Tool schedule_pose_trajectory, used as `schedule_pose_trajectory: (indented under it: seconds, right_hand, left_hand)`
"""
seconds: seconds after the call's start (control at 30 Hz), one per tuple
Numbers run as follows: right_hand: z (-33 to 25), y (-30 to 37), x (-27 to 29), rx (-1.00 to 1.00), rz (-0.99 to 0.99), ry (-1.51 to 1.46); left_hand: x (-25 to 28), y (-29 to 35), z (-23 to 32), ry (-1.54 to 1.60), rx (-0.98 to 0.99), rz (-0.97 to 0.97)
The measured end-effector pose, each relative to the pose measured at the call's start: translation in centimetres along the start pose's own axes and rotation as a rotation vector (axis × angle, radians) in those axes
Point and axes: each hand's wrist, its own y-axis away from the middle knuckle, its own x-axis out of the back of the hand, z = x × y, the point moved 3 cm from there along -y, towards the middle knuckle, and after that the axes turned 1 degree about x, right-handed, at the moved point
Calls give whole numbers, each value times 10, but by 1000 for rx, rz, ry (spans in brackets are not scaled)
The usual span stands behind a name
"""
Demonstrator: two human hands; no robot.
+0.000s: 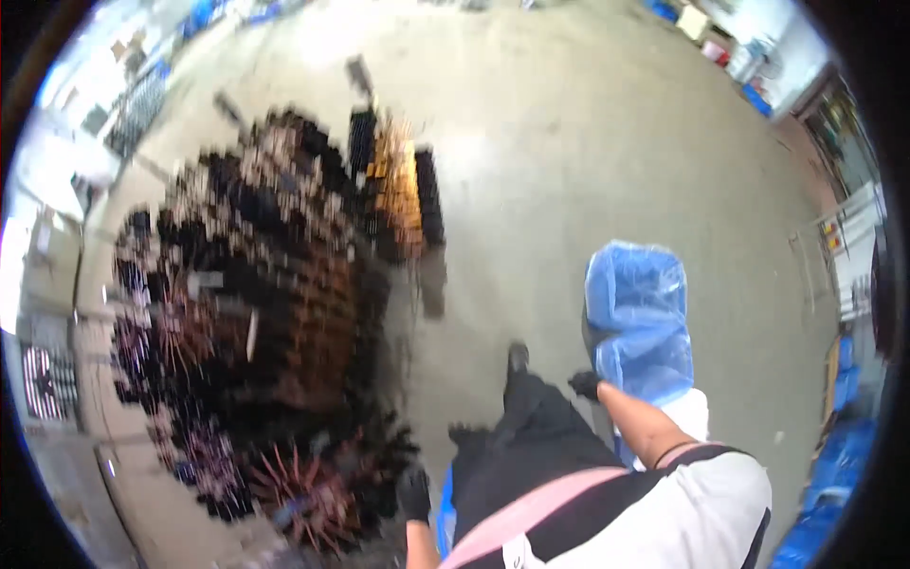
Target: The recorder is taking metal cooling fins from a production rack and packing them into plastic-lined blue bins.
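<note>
My left hand [414, 493], in a black glove, hangs low beside the near edge of a large blurred mass of dark and brown pieces [313, 322]. Its fingers blend into the dark background, and whether they touch anything is unclear. On the other side of my body, my right hand [586, 384], also black-gloved, is beside a blue bin lined with clear plastic [645, 365]. That hand is small and smeared, so its fingers cannot be made out. Nothing is plainly visible in either hand.
Beyond the nearer blue bin stands another lined blue bin [637, 284], with a white container [687, 412] on the near side. An upright stack of yellow-brown and black pieces [398, 190] rises behind the dark mass. Blue bags [839, 474] lie along the right edge of the concrete floor [531, 171].
</note>
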Motion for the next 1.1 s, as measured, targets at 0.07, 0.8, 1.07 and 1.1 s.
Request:
schedule_pose_trajectory:
  seconds: [0.07,0.8,1.07,1.1]
  right_hand:
    - [23,13,-2,36,41,212]
    - [254,-40,313,-385,462,-1197]
    - [316,-3,324,-1145,530,-1631]
    - [316,4,319,-1182,581,-1680]
  left_hand:
    - [-15,-21,-5,138,40,-147]
    - [-178,-326,96,-1206,-788,-862]
    - [-253,-681,199,-1524,-1122,-1045]
    - [-267,-741,234,-1617,-1251,-982]
